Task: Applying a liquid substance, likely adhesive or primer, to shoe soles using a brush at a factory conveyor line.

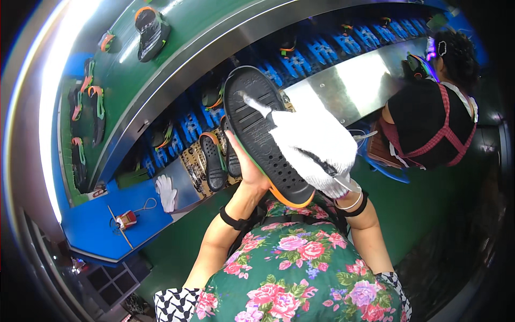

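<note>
My bare left hand [252,170] grips a black shoe [260,126] by its left edge, the other fingers hidden beneath it. The shoe has a broad face turned up toward me, with grooves, a patch of small round holes and an orange rim at the near end. Over its right side lies my right hand [319,147] in a white knit glove, fingers closed. From its fingers a slim pale tool with a brush-like tip [251,102] points onto the shoe's far half; most of it is hidden by the glove. Two more black shoes with orange trim [213,163] rest just beyond my left hand.
A patterned board [194,170] lies under those shoes, beside a loose white glove [167,192]. On the blue table [96,225] sits a small red container [126,220] with a stick. Blue racks [188,129] line the conveyor. A co-worker [429,107] sits at right.
</note>
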The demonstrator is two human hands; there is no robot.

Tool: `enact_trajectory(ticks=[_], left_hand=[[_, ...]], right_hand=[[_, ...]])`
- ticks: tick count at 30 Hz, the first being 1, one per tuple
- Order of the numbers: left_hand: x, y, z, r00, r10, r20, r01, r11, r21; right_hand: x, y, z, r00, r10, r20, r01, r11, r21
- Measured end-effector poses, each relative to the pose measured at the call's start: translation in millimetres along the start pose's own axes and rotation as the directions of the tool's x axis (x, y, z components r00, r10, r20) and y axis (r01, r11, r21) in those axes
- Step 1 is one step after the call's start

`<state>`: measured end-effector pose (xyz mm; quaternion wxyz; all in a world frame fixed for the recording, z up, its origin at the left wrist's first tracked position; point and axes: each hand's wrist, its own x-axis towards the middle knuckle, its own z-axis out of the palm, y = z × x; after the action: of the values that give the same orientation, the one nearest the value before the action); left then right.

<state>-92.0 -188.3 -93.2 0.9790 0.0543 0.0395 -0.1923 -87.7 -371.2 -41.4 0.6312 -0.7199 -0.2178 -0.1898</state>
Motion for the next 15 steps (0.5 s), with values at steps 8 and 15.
enact_trajectory(ticks=[8, 15], left_hand=[[-2.8, -28.9, 7.9, 0.930, 0.209, -0.303, 0.009, 0.810, 0.586], [1.7, -18.5, -17.7, 0.940, 0.242, -0.239, -0.023, 0.745, 0.667]], right_hand=[[7.7, -15.3, 14.5, 0.999, -0.042, -0.022, 0.041, 0.999, -0.036], [0.6, -23.0, 15.2, 0.997, -0.082, -0.010, 0.081, 0.996, -0.046]])
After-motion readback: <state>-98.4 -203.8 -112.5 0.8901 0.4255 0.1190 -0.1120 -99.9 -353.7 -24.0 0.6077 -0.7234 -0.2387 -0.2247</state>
